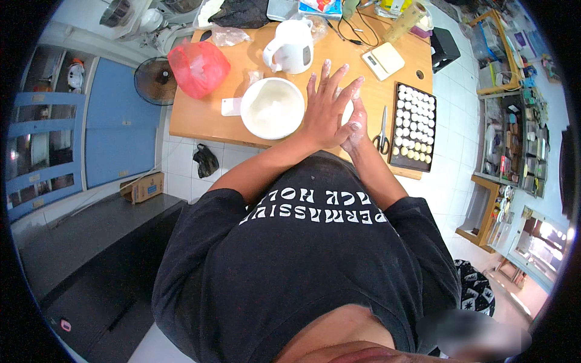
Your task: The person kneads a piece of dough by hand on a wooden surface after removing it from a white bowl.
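Both hands meet over the table's front edge, dusted with something white. My left hand (325, 112) is open, its fingers spread and pointing away from me. Against its right side lies my right hand (357, 124), whose fingers look stretched out but are partly hidden behind the left. A white round dish (347, 111) shows a little between and behind the hands. To their left stands a white bowl (249, 115) with white powder (273, 114) in it. On the right, a dark baking tray (393, 158) bears rows of small white and pale yellow balls.
Black-handled scissors (382, 136) lie beside the tray. Behind are a white kitchen scale (384, 60), a white electric kettle (292, 47) and a cable (354, 36). A red plastic bag (198, 68) stands at the wooden table's (200, 118) left, near a fan (154, 80).
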